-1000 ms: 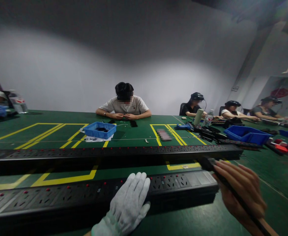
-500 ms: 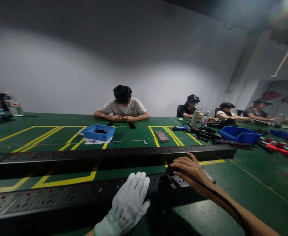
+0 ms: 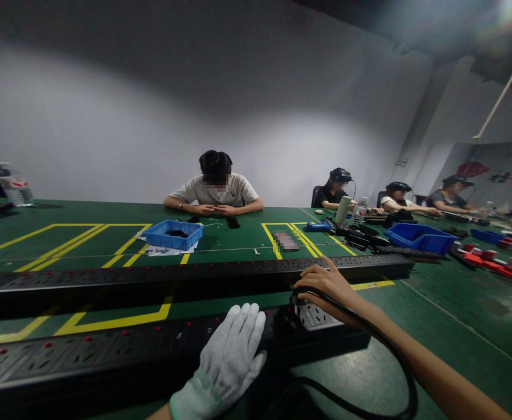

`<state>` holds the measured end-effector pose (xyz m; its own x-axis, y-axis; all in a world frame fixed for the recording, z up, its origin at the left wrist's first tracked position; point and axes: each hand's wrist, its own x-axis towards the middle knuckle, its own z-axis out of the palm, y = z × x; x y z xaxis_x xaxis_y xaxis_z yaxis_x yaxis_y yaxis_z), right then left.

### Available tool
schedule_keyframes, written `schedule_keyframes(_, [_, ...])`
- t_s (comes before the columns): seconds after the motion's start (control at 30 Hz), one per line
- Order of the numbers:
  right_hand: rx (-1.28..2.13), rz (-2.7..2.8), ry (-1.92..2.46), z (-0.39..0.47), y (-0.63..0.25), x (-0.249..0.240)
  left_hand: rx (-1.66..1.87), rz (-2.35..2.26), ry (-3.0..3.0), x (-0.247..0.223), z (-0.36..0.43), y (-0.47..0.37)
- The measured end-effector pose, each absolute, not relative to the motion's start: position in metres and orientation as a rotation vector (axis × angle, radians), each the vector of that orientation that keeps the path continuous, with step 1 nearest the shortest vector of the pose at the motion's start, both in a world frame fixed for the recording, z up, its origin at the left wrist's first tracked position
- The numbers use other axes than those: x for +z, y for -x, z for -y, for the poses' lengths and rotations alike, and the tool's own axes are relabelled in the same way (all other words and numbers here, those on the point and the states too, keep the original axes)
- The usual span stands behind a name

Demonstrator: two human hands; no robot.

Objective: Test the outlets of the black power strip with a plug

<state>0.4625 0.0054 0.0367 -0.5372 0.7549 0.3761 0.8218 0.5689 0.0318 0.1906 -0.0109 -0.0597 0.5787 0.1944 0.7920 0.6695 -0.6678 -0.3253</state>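
A long black power strip (image 3: 120, 353) with sockets and small red parts along its top lies across the near side of the table. My left hand (image 3: 232, 353), in a white glove, rests flat on it with the fingers stretched out. My bare right hand (image 3: 326, 286) is closed around a black plug (image 3: 297, 300) at the strip's right part, beside some paler sockets (image 3: 317, 315). Whether the plug's pins are in a socket is hidden. From the plug a thick black cable (image 3: 407, 373) runs under my wrist and loops down to the table.
A second power strip (image 3: 151, 277) lies parallel behind the first. Beyond it are a light blue bin (image 3: 174, 235), a phone (image 3: 286, 241) and a blue tool (image 3: 319, 226). A dark blue bin (image 3: 420, 238) stands at right. Several people sit across the table.
My right hand has moved a little left and up with the plug. The cable now hangs in a wide loop below my wrist. My left hand has stayed in place.
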Motion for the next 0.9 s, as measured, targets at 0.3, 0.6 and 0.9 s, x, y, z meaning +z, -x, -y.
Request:
schedule_keyframes(0.3, [-0.505, 2.146, 1.102, 0.042, -0.437, -0.011, -1.013, 0.69, 2.214, -0.064, 0.011, -0.19])
schedule_keyframes(0.6, [-0.5, 2.124, 1.052, 0.056, -0.444, -0.063, -1.004, 0.69, 2.205, -0.064, 0.012, -0.188])
schedule_keyframes(0.9, [-0.392, 2.253, 1.025, 0.059, -0.46, -0.049, -0.986, 0.693, 2.209, -0.063, 0.012, -0.19])
